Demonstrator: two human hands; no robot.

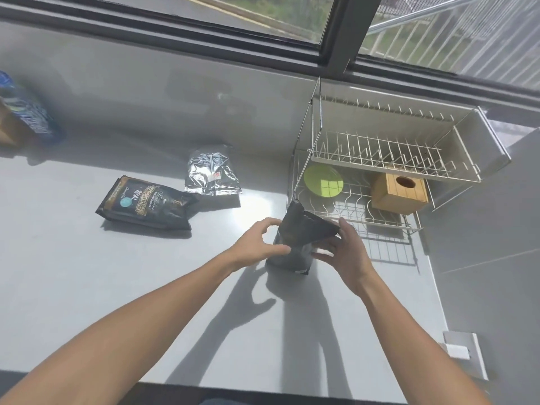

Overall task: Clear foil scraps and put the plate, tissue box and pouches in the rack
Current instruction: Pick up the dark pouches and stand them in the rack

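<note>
Both hands close on a dark pouch standing on the grey surface just in front of the wire rack: the left hand pinches its near left edge between thumb and fingers, while the right hand wraps the right side, fingers curled over the folded top. The pouch stands upright with its top bent over toward the rack, its base seemingly on the surface. On the rack's lower tier a green plate sits at the left and a wooden tissue box at the right, so those two items look settled; the upper tier holds nothing that can be seen. The step in hand appears to be stowing the pouches, starting with this one. The next move likely calls for lifting it clear of the rack's low front wire and setting it into the open stretch between plate and box, or onto the upper tier. Two more pouches wait well to the left: a black printed pouch lying flat and, just behind it, a crinkled silver foil pouch. No loose foil scraps are evident.
</note>
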